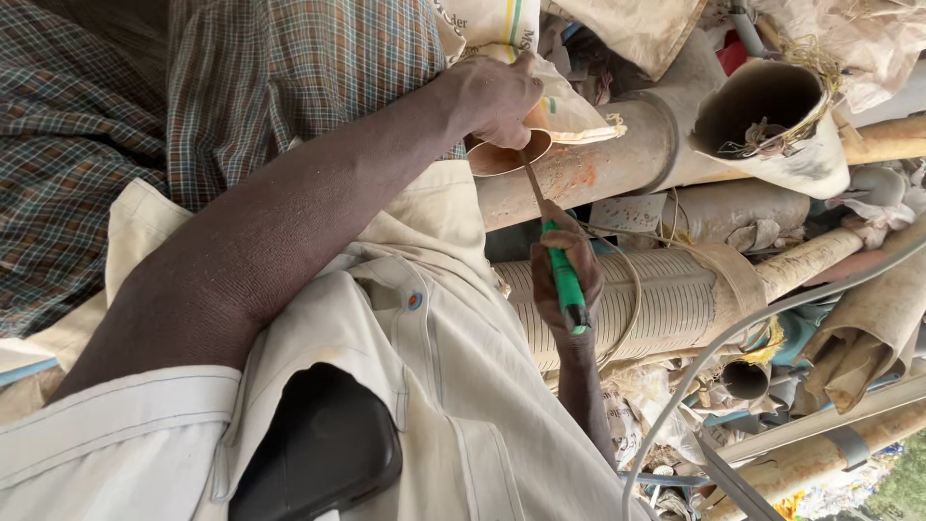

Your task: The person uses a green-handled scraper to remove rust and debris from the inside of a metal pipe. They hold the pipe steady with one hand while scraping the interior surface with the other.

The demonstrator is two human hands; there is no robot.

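Green-handled tool [564, 280], thin brown metal shaft, tip at open end of pale stained pipe [598, 164]. Right hand [567, 280] wrapped tight round green grip, fingers fully closed, likely for steady push along shaft. Left hand [494, 96] clenched just above pipe mouth, pinning pale sack edge [569, 106] clear of opening. Below fingers: slotted ribbed pipe [666, 299] with loose cord. Further right: cut pipe stub [772, 121] holding debris, more pipes stacked.

head view – looking down, close, tilted sideways
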